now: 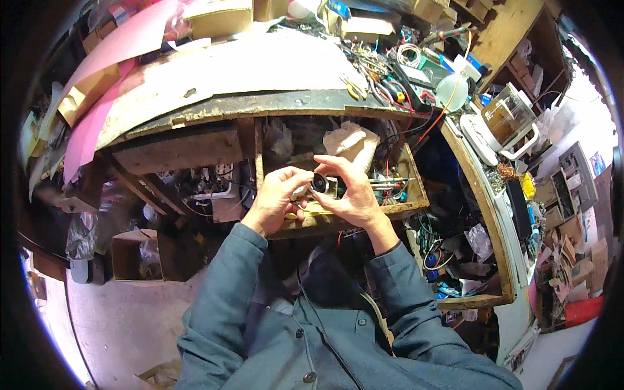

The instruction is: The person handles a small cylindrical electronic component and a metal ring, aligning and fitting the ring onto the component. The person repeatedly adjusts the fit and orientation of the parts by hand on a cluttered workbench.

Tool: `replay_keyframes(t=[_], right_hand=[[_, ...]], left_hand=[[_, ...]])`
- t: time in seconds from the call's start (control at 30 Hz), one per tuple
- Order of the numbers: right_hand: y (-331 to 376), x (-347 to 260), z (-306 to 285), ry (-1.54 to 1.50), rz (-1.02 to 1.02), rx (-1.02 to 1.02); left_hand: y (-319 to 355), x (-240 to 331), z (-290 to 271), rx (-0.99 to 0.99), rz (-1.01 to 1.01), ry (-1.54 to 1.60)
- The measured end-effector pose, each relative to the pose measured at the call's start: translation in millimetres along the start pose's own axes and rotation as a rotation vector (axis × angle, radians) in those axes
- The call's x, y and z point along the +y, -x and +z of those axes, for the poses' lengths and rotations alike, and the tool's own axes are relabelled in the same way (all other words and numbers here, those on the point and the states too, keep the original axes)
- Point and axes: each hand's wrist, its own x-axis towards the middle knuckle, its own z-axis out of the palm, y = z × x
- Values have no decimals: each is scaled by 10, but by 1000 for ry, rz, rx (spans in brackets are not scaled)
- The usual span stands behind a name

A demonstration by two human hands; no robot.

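Observation:
Both my hands meet over an open wooden drawer [407, 207] at the bench front. Between them is a small black round part [319, 182] with a ring-like face; its exact kind does not show. My right hand [354, 192] pinches it between thumb and curved forefinger. My left hand [281, 197] is closed just beside it, fingertips pressed together at a small pale piece I cannot make out. Directly below the hands lies something yellow [316, 208] at the drawer's front edge. Inside the drawer, a crumpled beige cloth or paper [353, 143] sits behind my right hand.
Pale sheets [260, 65] cover the bench top, with pliers [355, 90] and tangled wires at its right. A glass jug [510, 117] stands on the right-hand side. Screwdrivers [390, 182] lie in the drawer. A cardboard box [138, 257] rests on the floor at left.

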Motion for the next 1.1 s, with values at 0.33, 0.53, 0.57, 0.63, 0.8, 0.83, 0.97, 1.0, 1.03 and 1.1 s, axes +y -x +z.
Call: replay_keyframes(t=[0.33,0.53,0.57,0.63,0.8,0.83,0.97,1.0,1.03,1.1], right_hand=[[89,98,25,-140,-6,61],[86,32,-12,-46,0,53],[89,67,0,-14,-11,68],[98,77,21,-43,53,75],[85,97,31,17,6,76],[85,113,34,11,10,79],[87,92,37,13,24,85],[86,83,36,24,23,84],[86,65,37,25,35,78],[91,33,41,28,58,67]], left_hand=[[22,-22,13,54,86,-27],[38,-27,15,77,86,-24],[34,-23,22,72,80,-28],[29,-20,28,63,69,-34],[14,-59,9,39,81,-8],[7,-65,10,33,84,8],[5,-59,7,28,60,20],[-3,-69,-4,28,57,20],[-6,-77,-10,29,55,19],[8,-62,-2,38,52,-3]])
